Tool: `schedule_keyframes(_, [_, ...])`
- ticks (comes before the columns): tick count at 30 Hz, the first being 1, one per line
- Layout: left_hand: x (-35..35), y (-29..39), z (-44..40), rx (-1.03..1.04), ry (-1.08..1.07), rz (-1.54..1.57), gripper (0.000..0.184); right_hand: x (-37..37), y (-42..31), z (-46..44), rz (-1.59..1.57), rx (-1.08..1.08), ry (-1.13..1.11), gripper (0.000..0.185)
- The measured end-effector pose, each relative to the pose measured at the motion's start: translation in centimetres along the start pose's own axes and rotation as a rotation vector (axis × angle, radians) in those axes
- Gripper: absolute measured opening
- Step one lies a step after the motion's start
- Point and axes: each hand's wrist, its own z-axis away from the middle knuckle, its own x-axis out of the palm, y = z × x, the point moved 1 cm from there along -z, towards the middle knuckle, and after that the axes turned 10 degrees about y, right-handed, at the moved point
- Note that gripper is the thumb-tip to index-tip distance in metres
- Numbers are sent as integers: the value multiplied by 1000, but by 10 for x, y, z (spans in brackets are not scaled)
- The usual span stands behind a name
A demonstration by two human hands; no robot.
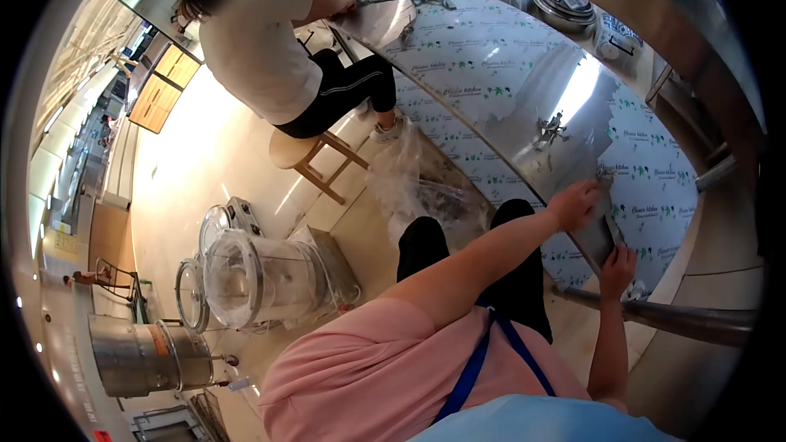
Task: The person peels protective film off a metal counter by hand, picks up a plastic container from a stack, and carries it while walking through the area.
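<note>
A long panel (479, 57) is covered in white printed film, with bare shiny metal (532, 106) where the film is off. At its near end, my left hand (577, 203) is closed, fingertips pressed together beside the torn film edge; what they pinch is too small to tell. My right hand (618, 268) lies lower, at the panel's near corner, its fingers pinching a narrow film strip (611, 227). Crumpled film scraps (552, 128) rest on the bare metal.
A co-worker (262, 49) sits on a wooden stool (296, 151), one hand at the panel's far end. Clear plastic (401, 176) lies below the panel. Metal pots (563, 6) and bins (616, 37) stand beyond it; a wrapped drum (266, 278) and steel container (147, 356) are left.
</note>
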Motion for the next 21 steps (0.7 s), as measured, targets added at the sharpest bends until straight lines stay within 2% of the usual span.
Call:
schedule_keyframes(4, [5, -5, -1, 32, 15, 28, 22, -4, -5, -5, -3, 30, -41, 6])
schedule_keyframes(12, [-2, -14, -9, -97, 107, 425, 20, 11, 13, 6, 46, 92, -6, 10])
schedule_keyframes(14, [0, -22, -7, -172, 144, 509, 17, 8, 18, 11, 116, 143, -64, 12])
schedule_keyframes(15, [9, -27, -7, -237, 146, 542, 14, 13, 33, 19, 305, 142, -138, 15])
schedule_keyframes(16, [1, -23, -13, -199, 209, 479, 12, 14, 67, 38, 354, 161, -232, 16])
schedule_keyframes(17, [-21, -19, -20, -178, 187, 474, 11, 9, 55, 26, 314, -10, -106, 15])
schedule_keyframes(18, [-36, -19, -24, -174, 257, 583, 11, 0, 14, -10, 272, 92, -112, 15])
schedule_keyframes(19, [-50, -26, -30, -173, 296, 486, 9, 4, -8, -40, 246, 150, -128, 12])
schedule_keyframes(20, [-74, -30, -37, -286, 312, 487, 9, 12, -35, -77, 165, 165, -166, 10])
schedule_keyframes(21, [-85, -47, -39, -306, 343, 471, 7, 27, -47, -102, 192, 141, -149, 10])
